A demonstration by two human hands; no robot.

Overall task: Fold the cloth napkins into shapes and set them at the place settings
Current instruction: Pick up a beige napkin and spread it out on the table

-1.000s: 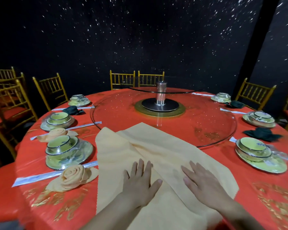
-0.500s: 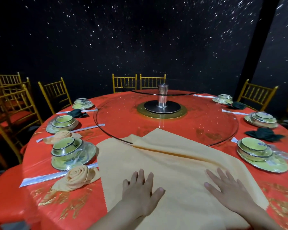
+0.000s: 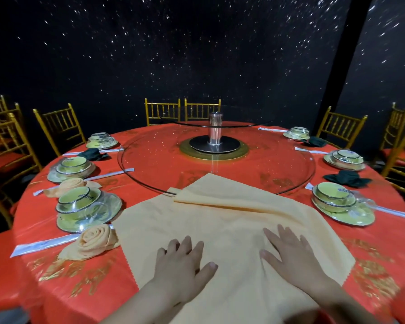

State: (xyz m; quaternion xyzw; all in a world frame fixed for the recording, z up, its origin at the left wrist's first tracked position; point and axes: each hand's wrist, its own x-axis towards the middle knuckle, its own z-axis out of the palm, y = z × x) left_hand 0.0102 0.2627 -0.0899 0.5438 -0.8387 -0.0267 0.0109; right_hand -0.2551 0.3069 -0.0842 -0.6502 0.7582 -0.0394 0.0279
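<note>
A large peach cloth napkin (image 3: 220, 220) lies spread on the red tablecloth (image 3: 150, 178) at the near edge, its far corner folded back over the rim of the glass turntable (image 3: 290, 160). My left hand (image 3: 182, 263) presses flat on its near left part, fingers spread. On its near right part lies my right hand (image 3: 292, 256), also flat with straight fingers. A peach napkin rolled into a rose (image 3: 91, 242) sits left of the spread cloth, beside a plate-and-bowl setting (image 3: 87, 206). Another folded peach napkin (image 3: 68, 184) lies further back on the left.
Wrapped plate-and-bowl settings ring the table, one at the right (image 3: 341, 204). Dark green napkins (image 3: 346, 178) lie by several of them. Wrapped chopsticks (image 3: 42, 245) lie by the rose. A metal post (image 3: 214, 132) stands at the turntable's centre. Gold chairs (image 3: 59, 127) surround the table.
The napkin went from a narrower folded shape to a wide spread. My right hand slid right across the cloth, then back towards the middle. My left hand stayed in place.
</note>
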